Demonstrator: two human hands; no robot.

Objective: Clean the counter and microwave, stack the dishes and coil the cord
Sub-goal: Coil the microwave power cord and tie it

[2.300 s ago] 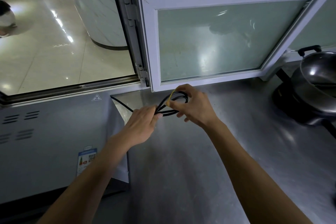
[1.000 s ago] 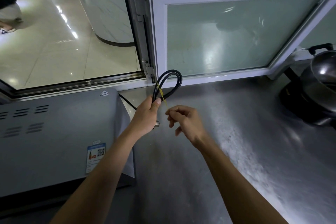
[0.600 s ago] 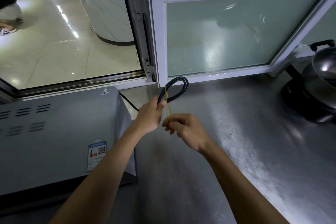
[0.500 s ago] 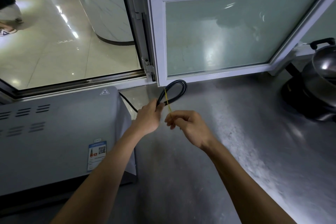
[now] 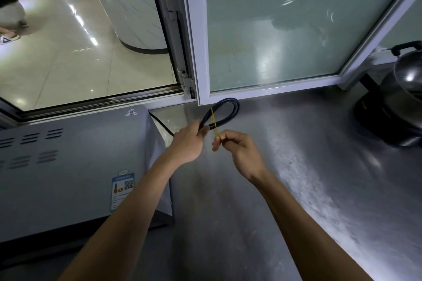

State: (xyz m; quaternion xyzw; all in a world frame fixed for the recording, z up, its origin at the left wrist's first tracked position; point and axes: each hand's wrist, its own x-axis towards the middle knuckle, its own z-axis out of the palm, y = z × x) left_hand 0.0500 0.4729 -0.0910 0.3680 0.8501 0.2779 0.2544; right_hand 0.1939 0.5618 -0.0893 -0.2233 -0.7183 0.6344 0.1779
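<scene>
My left hand [image 5: 187, 141] grips a black power cord [image 5: 225, 110] folded into a small coil, its loop sticking up past my fingers above the steel counter [image 5: 296, 189]. A thin yellow rubber band [image 5: 214, 121] runs around the coil. My right hand [image 5: 237, 150] pinches the band's lower end and pulls it taut, just right of my left hand. The cord's other end trails back behind the grey microwave [image 5: 75, 166] on the left.
An open white-framed window pane [image 5: 285, 36] hangs over the counter's back edge, close above the coil. A metal wok with a black handle [image 5: 408, 89] sits on a dark burner at the far right. A person stands beyond the window at the far left.
The coil went from held between both hands to my left hand alone. My right hand took hold of the yellow band and has drawn it down and tight.
</scene>
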